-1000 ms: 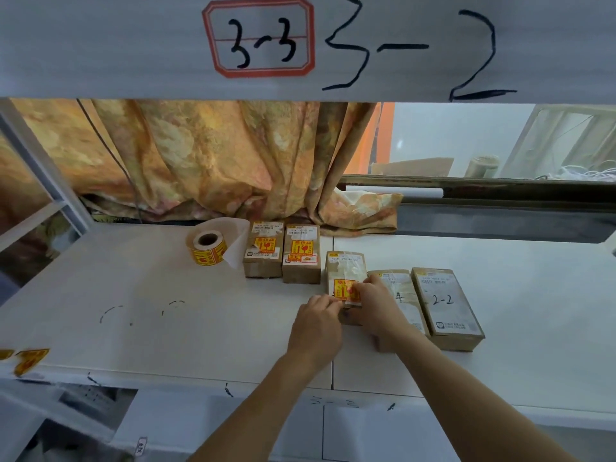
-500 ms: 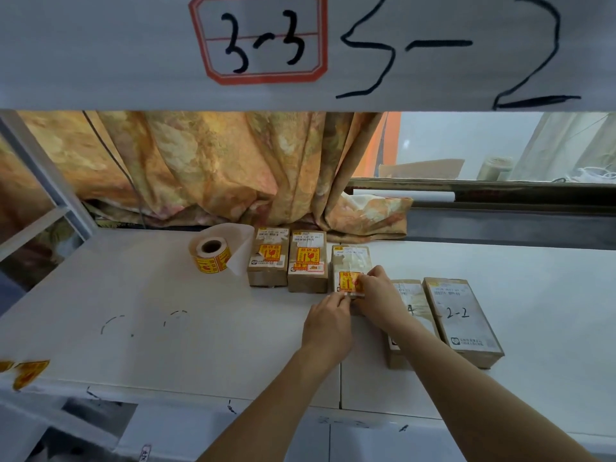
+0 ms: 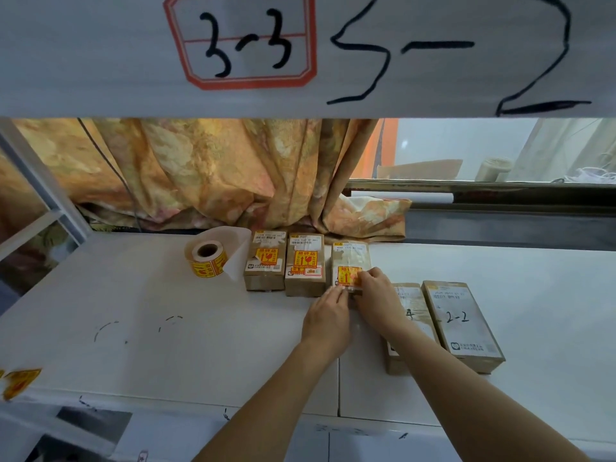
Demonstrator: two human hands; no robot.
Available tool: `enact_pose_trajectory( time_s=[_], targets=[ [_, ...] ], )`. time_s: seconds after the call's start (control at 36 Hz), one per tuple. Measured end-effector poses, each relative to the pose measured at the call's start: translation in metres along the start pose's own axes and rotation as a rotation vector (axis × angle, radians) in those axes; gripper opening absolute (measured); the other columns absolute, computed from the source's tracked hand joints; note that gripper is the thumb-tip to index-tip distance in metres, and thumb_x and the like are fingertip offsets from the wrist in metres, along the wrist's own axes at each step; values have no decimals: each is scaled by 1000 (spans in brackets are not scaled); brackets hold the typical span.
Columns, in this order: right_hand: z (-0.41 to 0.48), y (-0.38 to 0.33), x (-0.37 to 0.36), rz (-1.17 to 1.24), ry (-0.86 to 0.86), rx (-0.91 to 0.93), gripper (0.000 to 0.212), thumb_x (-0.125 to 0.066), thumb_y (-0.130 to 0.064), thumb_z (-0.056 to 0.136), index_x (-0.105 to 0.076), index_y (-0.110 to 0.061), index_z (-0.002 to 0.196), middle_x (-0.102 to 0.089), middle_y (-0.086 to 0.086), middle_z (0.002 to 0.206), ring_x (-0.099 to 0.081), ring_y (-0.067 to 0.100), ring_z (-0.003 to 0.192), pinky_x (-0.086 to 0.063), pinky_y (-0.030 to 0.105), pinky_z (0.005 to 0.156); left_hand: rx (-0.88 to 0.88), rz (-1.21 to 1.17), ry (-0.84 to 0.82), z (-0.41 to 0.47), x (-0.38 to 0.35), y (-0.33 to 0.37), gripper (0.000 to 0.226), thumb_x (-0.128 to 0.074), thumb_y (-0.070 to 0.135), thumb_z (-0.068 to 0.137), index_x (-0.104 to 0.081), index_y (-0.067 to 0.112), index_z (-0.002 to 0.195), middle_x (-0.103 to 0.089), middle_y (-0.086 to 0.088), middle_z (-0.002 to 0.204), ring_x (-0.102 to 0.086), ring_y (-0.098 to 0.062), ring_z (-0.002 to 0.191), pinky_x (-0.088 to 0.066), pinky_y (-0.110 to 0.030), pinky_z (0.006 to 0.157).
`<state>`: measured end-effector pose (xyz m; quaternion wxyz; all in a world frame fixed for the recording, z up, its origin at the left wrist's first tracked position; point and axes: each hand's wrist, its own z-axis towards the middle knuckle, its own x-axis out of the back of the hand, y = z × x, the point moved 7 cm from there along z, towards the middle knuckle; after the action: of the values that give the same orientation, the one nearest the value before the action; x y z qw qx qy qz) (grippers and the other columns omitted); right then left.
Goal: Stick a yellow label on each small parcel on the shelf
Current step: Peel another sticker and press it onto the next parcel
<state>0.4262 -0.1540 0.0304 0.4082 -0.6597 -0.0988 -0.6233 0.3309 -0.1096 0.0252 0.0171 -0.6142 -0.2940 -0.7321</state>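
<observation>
**Head view.**
- **Item:** third parcel [image 3: 350, 256], a small brown box with a white shipping slip on top. It lies flat in the back row, just right of 2 labelled parcels [image 3: 305, 261].
- **Label:** yellow label [image 3: 347, 274] with red print, on the third parcel's near half.
- **Others:** 2 unlabelled parcels [image 3: 463, 323] lie nearer, to the right, 1 marked "2-2". A label roll [image 3: 206, 258] stands left of the row.
- **Surface:** white shelf [image 3: 133, 328], floral curtain [image 3: 216, 168] behind, "3-3" sign [image 3: 240, 41] on the board above.
- **Left hand** [image 3: 328, 316]: fingers together and nearly straight, tips touching the third parcel's near end.
- **Right hand** [image 3: 376, 291]: fingers bent together over the label's right edge, gripping the third parcel.
</observation>
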Motion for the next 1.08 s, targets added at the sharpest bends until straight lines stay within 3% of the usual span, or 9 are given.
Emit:
enact_pose_trajectory(
  time_s=[0.19, 0.33, 0.5, 0.67, 0.78, 0.92, 1.08],
  targets=[
    [-2, -3, 5, 54, -44, -19, 39, -55, -17, 88, -49, -5, 125, -51, 16, 121, -50, 31, 112, -44, 38, 93, -3, -38, 1, 5, 4, -1, 61, -54, 10, 86, -32, 11, 142, -35, -5, 149, -26, -19, 140, -24, -32, 115],
    [-14, -10, 19, 131, 34, 15, 48, -57, -17, 88, -42, -7, 133, -50, 14, 126, -52, 31, 113, -47, 40, 92, -53, -86, 144, -2, 21, -7, 60, -52, 10, 86, -32, 15, 143, -37, -1, 149, -29, -18, 138, -29, -32, 113],
    [-36, -27, 20, 150, 59, 116, 50, -59, -22, 87, -43, -11, 133, -51, 11, 129, -52, 28, 115, -48, 38, 92, -53, -49, 263, -20, 42, -29, 58, -56, 31, 87, -37, 21, 140, -39, 4, 148, -35, -14, 135, -35, -32, 109],
    [-51, -54, 4, 104, 9, 235, 58, -62, -24, 85, -40, -12, 137, -47, 6, 137, -47, 24, 124, -42, 34, 104, 23, -10, 275, -39, 57, -64, 64, -59, 42, 84, -34, 26, 141, -39, 8, 148, -35, -12, 136, -33, -31, 108],
    [-59, -76, -7, 84, -10, 283, 61, -62, -26, 86, -37, -13, 140, -42, 5, 144, -37, 22, 134, -34, 40, 112, 77, 10, 293, -53, 67, -83, 64, -60, 45, 83, -36, 27, 140, -41, 7, 147, -37, -13, 135, -30, -31, 109],
    [-66, -104, -23, 58, -53, 315, 62, -60, -31, 87, -33, -21, 142, -36, 1, 150, -29, 21, 140, -32, 43, 113, 137, 23, 289, -72, 77, -106, 63, -59, 45, 84, -36, 26, 140, -40, 6, 147, -36, -13, 135, -32, -31, 109],
    [-77, -144, -43, 36, -129, 341, 63, -57, -31, 90, -29, -16, 144, -32, 4, 151, -28, 22, 140, -26, 36, 115, 227, 2, 291, -102, 92, -145, 60, -56, 42, 87, -35, 25, 140, -37, 5, 149, -34, -14, 136, -36, -34, 109]
  ],
)
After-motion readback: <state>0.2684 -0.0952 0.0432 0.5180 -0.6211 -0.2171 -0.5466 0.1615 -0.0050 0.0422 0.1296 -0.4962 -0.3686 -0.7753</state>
